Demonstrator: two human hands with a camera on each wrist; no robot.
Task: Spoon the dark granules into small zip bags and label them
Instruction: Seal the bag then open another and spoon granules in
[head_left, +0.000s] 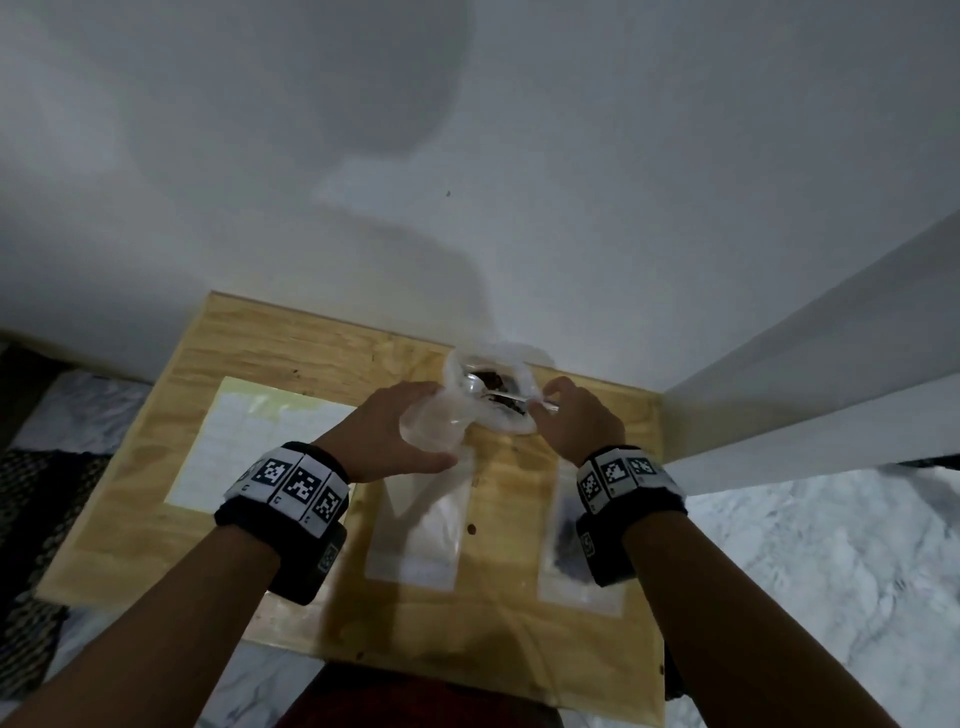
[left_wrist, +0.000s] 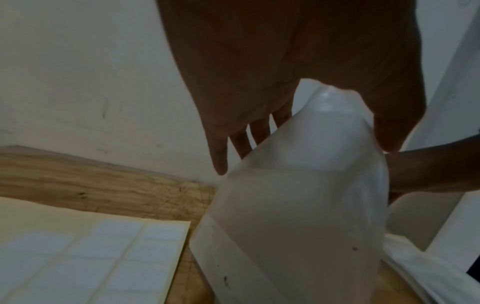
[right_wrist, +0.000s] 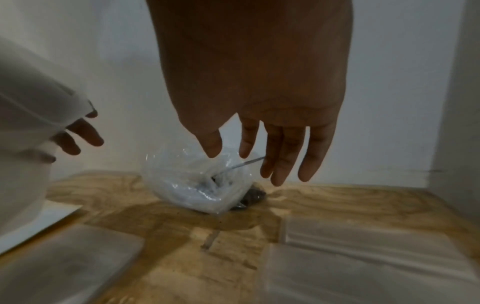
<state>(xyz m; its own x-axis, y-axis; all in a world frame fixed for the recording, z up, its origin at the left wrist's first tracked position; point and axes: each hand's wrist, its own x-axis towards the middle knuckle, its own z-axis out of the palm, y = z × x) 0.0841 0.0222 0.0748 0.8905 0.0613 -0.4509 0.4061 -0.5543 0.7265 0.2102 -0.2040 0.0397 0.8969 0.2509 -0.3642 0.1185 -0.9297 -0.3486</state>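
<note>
Reaching for the spoon, empty bag at the ready

Left hand (head_left: 395, 431) grips a small zip bag (head_left: 434, 423) upright; right hand (right_wrist: 259, 86), fingers loose and holding nothing, hovers at the spoon (right_wrist: 240, 165) handle, which slants from the granule bag (right_wrist: 192, 185) on the table (head_left: 291, 358) toward it.

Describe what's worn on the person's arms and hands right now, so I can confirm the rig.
Both forearms are bare, no sleeves, no gloves. Each wrist carries a black band faced with white panels printed with black square fiducial markers. A black camera unit hangs under each band. The left hand and right hand show no rings.
</note>
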